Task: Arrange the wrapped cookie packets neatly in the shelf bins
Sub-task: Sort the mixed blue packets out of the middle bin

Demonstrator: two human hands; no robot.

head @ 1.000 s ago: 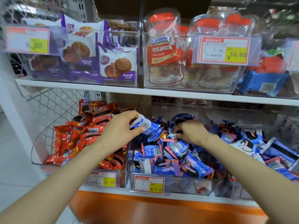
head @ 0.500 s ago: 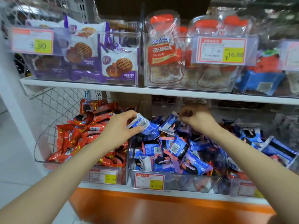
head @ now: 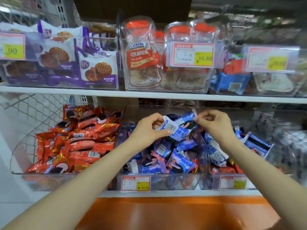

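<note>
Above the middle clear bin (head: pixel 159 181), heaped with blue wrapped cookie packets (head: pixel 181 161), both my hands hold packets. My left hand (head: pixel 147 130) grips a blue packet (head: pixel 172 128) with its barcode side up. My right hand (head: pixel 214 123) pinches the crimped end of a second blue packet (head: pixel 187 119) lying right behind the first. The two packets touch or overlap. Red wrapped cookie packets (head: pixel 79 140) fill the left bin (head: pixel 21 156).
A right-hand bin (head: pixel 232 183) holds more blue packets (head: pixel 255 143). The upper shelf board (head: pixel 149 95) hangs just above my hands, carrying bins of purple waffle cookie bags (head: pixel 98 68) and clear candy jars (head: pixel 142 55). An orange panel (head: pixel 166 213) lies below.
My right hand lifted a blue packet out of the pile and brought it left to meet the packet in my left hand. My left hand moved right and up over the middle bin.
</note>
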